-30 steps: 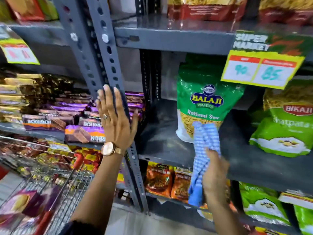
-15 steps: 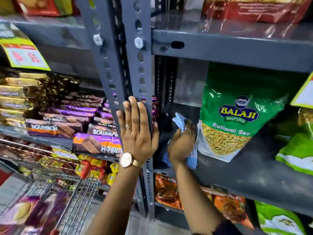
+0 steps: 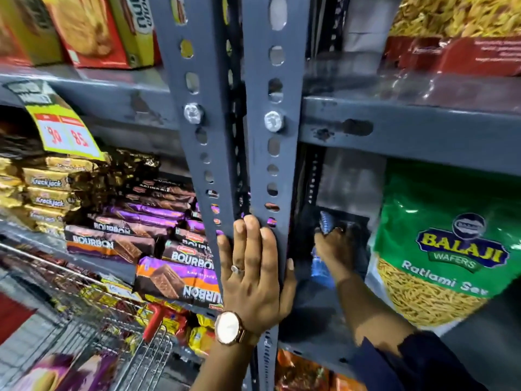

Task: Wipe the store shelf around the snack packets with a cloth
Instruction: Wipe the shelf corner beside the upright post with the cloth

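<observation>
My right hand (image 3: pixel 337 253) reaches deep into the grey shelf (image 3: pixel 318 320), closed on a blue-and-white checked cloth (image 3: pixel 321 270) pressed to the shelf floor near the back left corner. A green Balaji Ratlami Sev snack packet (image 3: pixel 448 244) stands upright just right of that hand. My left hand (image 3: pixel 255 272), with a ring and a wristwatch, lies flat against the perforated grey upright post (image 3: pixel 267 153), fingers spread along it and thumb wrapped round its right edge.
Bourbon biscuit packs (image 3: pixel 158 258) and gold Krackjack packs (image 3: pixel 48 190) fill the left bay. A yellow price tag (image 3: pixel 67 134) hangs above them. A wire shopping trolley (image 3: pixel 121 342) stands low left. Boxes and red packets sit on the upper shelf.
The view has moved closer and leftward. My right hand has carried the cloth from in front of the green packet into the shelf's back left corner. My left hand stays on the post.
</observation>
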Tool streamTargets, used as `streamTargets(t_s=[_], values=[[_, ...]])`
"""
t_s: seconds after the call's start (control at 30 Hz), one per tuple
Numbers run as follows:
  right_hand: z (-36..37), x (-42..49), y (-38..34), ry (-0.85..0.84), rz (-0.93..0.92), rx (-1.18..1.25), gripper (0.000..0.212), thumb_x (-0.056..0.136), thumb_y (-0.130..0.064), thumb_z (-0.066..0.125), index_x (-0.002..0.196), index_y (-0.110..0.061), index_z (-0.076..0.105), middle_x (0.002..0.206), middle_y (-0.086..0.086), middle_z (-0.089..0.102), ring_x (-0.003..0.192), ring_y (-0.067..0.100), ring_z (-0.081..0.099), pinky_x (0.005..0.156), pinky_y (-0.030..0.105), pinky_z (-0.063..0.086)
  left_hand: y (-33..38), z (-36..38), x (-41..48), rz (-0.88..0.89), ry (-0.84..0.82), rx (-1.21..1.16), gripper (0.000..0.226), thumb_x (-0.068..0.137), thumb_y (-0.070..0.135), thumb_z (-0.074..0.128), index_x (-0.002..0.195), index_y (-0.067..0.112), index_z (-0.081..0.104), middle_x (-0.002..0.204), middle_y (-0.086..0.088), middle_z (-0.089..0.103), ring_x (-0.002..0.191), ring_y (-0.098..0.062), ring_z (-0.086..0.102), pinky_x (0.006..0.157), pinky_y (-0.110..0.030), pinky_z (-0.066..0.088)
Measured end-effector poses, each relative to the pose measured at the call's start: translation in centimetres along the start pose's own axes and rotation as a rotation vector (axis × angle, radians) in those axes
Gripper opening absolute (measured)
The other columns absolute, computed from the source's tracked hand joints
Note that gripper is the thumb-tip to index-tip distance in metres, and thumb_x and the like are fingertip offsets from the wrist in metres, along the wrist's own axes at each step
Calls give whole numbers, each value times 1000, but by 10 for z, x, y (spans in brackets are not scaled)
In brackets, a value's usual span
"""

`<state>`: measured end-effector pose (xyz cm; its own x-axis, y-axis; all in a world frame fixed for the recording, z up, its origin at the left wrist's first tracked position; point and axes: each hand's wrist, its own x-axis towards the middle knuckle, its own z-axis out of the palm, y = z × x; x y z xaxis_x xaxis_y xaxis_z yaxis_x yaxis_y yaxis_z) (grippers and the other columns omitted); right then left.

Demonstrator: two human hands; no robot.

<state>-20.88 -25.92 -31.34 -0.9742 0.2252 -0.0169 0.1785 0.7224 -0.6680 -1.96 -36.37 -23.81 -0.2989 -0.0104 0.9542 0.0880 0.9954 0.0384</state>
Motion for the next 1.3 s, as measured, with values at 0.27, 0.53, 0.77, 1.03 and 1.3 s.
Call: streamTargets(t_s=[0.27, 0.53, 0.77, 1.03, 1.3], values=[[-1, 21, 11, -37, -324, -285, 48, 68, -22, 44, 109, -2, 61, 119, 27, 60, 119, 42, 45, 105, 48, 34, 1, -2, 1, -17, -10, 11, 90, 80, 25, 56, 147, 7, -2, 158, -5, -11, 145, -25, -2, 118, -44, 0], [8, -24, 37, 116, -517, -145, 51, 67, -14, 41, 111, 5, 59, 120, 30, 59, 121, 42, 49, 109, 48, 35, 0, -3, 1, -20, -11, -4, 88, 82, 26, 55, 147, 8, -2, 158, -4, -11, 145, -25, -2, 118, -45, 0], [4, 34, 0, 36, -208, -132, 34, 75, -6, 50, 104, 4, 62, 113, 28, 62, 109, 42, 53, 99, 45, 42, 0, -2, 1, -11, -18, 1, 90, 80, 26, 57, 147, 8, -1, 158, -5, -11, 145, -25, -1, 118, -45, 0], [5, -12, 2, -121, -488, -93, 28, 79, -7, 48, 102, -4, 63, 109, 26, 65, 101, 40, 60, 90, 43, 49, 1, -3, 0, -28, -34, -19, 84, 83, 27, 51, 147, 10, -1, 158, -3, -12, 145, -23, -1, 118, -45, 1], [-14, -104, 28, -100, -488, 95, 38, 78, -19, 37, 100, -4, 65, 102, 22, 69, 99, 36, 60, 93, 41, 47, 0, -4, 0, -36, -35, -35, 82, 86, 31, 49, 147, 11, -1, 158, -2, -10, 145, -23, 1, 118, -46, 2]])
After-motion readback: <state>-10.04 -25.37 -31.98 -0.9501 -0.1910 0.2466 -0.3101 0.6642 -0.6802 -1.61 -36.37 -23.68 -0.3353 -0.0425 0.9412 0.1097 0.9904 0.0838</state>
